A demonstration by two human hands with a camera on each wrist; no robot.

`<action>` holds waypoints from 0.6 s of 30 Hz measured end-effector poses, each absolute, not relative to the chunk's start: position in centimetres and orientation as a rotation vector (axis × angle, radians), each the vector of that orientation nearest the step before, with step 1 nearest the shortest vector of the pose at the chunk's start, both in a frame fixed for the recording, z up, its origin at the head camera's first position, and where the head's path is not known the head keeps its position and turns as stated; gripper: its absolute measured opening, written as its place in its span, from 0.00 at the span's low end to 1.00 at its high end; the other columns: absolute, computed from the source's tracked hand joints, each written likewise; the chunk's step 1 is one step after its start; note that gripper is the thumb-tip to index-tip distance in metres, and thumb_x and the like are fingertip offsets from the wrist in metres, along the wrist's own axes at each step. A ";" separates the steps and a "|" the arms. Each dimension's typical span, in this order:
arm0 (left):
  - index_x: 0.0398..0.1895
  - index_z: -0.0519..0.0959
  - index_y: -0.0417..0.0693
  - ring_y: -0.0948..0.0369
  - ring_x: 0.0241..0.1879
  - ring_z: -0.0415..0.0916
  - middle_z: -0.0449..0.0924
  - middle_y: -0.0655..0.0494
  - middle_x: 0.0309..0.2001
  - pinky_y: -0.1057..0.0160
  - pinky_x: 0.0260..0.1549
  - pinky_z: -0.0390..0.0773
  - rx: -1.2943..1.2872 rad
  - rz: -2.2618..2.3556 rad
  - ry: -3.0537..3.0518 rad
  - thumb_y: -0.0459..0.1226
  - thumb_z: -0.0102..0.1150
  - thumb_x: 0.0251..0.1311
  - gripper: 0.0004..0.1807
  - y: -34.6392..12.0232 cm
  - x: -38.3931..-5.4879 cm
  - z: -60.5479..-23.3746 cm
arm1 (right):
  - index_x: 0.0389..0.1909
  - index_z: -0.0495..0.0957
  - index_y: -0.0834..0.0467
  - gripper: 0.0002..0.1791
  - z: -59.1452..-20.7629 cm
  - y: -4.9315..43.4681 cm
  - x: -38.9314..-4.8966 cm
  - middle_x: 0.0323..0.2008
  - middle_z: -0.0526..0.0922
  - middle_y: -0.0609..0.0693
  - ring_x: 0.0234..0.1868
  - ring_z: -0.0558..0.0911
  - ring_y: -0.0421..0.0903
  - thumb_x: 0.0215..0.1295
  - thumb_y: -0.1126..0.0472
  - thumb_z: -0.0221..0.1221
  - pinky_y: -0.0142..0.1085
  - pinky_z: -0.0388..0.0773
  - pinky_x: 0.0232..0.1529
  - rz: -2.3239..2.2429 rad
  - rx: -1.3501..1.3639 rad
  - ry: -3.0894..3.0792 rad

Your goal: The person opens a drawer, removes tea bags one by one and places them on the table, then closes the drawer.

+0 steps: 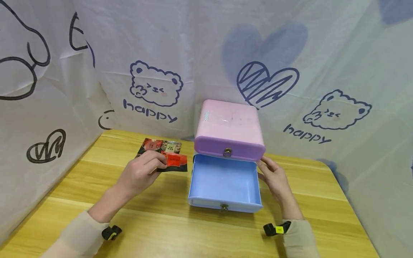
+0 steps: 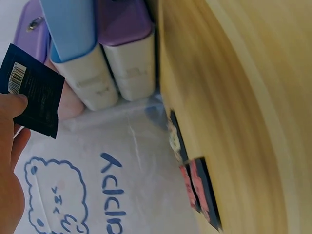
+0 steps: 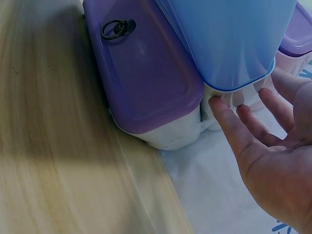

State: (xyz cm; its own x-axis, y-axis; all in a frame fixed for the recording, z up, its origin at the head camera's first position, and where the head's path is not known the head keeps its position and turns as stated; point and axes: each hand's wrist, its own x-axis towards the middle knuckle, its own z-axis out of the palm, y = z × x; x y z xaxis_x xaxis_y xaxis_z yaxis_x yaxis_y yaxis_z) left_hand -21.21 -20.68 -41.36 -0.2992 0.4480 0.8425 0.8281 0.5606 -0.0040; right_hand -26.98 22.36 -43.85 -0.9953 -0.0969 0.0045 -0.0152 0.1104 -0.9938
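The left hand point(image 1: 142, 171) pinches a flat packet point(image 1: 175, 162), red and black in front, barcoded black behind. Between the hands juts a smooth blue plastic drawer point(image 1: 226, 182) with a metal ring point(image 1: 224, 206). More packets point(image 1: 152, 144) lie beyond the left hand; the right hand point(image 1: 275, 178), fingers loosely spread, touches the white casing point(image 3: 250, 96).

A: Head view?
B: Bright, even; pale sheen on the tabletop point(image 1: 174, 233), faint shadow below the blue drawer point(image 1: 206, 203).
A: Wrists?
B: Dimmer, softer. Left blurs the table packets point(image 2: 200, 180) (print unreadable); right has broad shadow across the tabletop.
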 end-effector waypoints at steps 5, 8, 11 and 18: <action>0.31 0.80 0.41 0.53 0.39 0.83 0.84 0.50 0.39 0.58 0.35 0.86 -1.031 -0.506 -2.017 0.16 0.69 0.40 0.17 -21.5 -21.9 -42.3 | 0.76 0.67 0.62 0.32 -43.9 22.5 -26.9 0.74 0.68 0.55 0.68 0.72 0.45 0.78 0.51 0.58 0.38 0.80 0.61 -2.036 -0.095 2.309; 0.32 0.79 0.43 0.54 0.40 0.83 0.84 0.51 0.40 0.59 0.33 0.86 -1.045 -0.474 -2.090 0.17 0.75 0.38 0.21 -21.8 -22.5 -43.0 | 0.76 0.67 0.61 0.32 -43.9 22.6 -26.8 0.74 0.68 0.54 0.68 0.72 0.47 0.78 0.51 0.58 0.41 0.79 0.63 -2.026 -0.082 2.312; 0.32 0.79 0.44 0.56 0.39 0.83 0.82 0.54 0.39 0.60 0.32 0.86 -1.049 -0.436 -2.162 0.17 0.77 0.38 0.22 -22.1 -23.1 -43.6 | 0.76 0.67 0.62 0.32 -44.0 22.6 -26.8 0.74 0.67 0.55 0.68 0.73 0.47 0.78 0.51 0.58 0.41 0.79 0.63 -2.025 -0.082 2.314; 0.33 0.78 0.46 0.58 0.37 0.80 0.78 0.57 0.36 0.61 0.31 0.85 -1.027 -0.369 -2.293 0.18 0.78 0.36 0.23 -22.5 -24.1 -44.3 | 0.75 0.67 0.63 0.30 -44.0 22.5 -26.9 0.74 0.68 0.56 0.64 0.76 0.42 0.79 0.54 0.57 0.39 0.81 0.61 -2.033 -0.081 2.323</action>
